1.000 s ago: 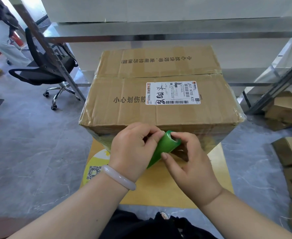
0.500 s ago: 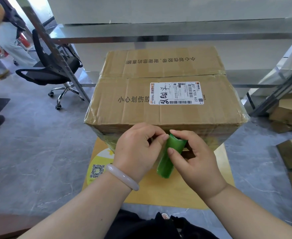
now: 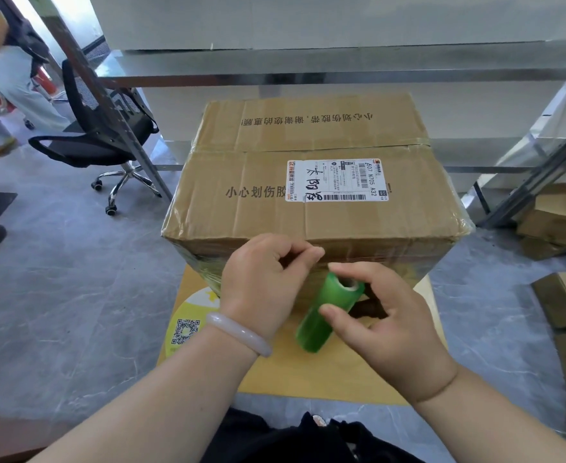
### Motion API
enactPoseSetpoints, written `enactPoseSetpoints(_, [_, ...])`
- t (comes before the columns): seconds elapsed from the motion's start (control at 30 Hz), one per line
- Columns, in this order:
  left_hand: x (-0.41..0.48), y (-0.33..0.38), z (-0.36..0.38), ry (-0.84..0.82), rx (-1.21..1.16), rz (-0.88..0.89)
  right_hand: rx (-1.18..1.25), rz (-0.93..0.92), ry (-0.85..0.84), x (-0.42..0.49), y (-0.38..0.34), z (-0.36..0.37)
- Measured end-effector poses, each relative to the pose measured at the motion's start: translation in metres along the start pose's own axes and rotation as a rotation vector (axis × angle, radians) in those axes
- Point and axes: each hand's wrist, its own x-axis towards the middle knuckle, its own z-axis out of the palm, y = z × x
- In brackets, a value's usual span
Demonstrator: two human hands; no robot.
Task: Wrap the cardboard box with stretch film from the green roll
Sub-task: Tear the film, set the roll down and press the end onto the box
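Observation:
A large cardboard box [image 3: 311,182] with a white shipping label stands on a flat yellow cardboard sheet [image 3: 325,372] on the floor. Clear film covers its lower front side. My right hand [image 3: 385,325] grips the green roll [image 3: 325,315] of stretch film between thumb and fingers, just in front of the box's near face. My left hand [image 3: 261,282] is beside the roll, its fingertips pinched together at the box's front top edge; the film between them is too clear to make out.
A black office chair [image 3: 101,142] stands at the back left beside a slanted metal post. A person walks at the far left. Metal shelving runs behind the box. Several cardboard boxes [image 3: 565,292] lie on the grey floor at the right.
The roll has tilted more upright and moved right, away from my left hand. My left hand has risen a little toward the box's top edge.

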Motion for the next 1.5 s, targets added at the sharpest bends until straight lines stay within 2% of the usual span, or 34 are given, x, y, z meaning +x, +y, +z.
enactPoseSetpoints(0.17, [-0.007,-0.004,-0.016,-0.130,-0.019,0.098,-0.142,0.036,0.026,-0.002,0.010,-0.008])
enactPoseSetpoints(0.33, [-0.010,-0.015,-0.034,-0.088,-0.104,0.299,-0.187,0.004,-0.018,0.004,0.007,-0.004])
enactPoseSetpoints(0.43, [-0.017,-0.022,-0.039,-0.053,-0.077,0.383,-0.234,-0.019,-0.032,0.009,0.007,-0.005])
enactPoseSetpoints(0.53, [-0.016,-0.026,-0.040,-0.095,0.040,0.442,-0.262,-0.053,-0.060,0.013,0.005,-0.004])
enactPoseSetpoints(0.7, [-0.002,-0.021,-0.036,-0.155,0.459,0.607,-0.239,-0.072,-0.080,0.014,0.006,-0.003])
enactPoseSetpoints(0.87, [0.002,-0.023,-0.021,-0.143,0.581,0.718,-0.240,-0.055,-0.170,0.016,0.009,-0.002])
enactPoseSetpoints(1.03, [0.000,-0.025,-0.029,-0.082,0.609,0.741,-0.299,-0.067,-0.207,0.016,0.011,-0.003])
enactPoseSetpoints(1.17, [0.004,-0.028,-0.028,-0.258,0.474,0.712,-0.286,-0.073,-0.204,0.017,0.011,-0.001])
enactPoseSetpoints(1.23, [0.003,-0.029,-0.025,-0.291,0.425,0.656,-0.286,-0.072,-0.207,0.018,0.011,-0.001])
enactPoseSetpoints(1.5, [0.004,-0.023,-0.007,-0.123,0.397,0.549,-0.245,-0.048,-0.238,0.020,0.008,-0.005])
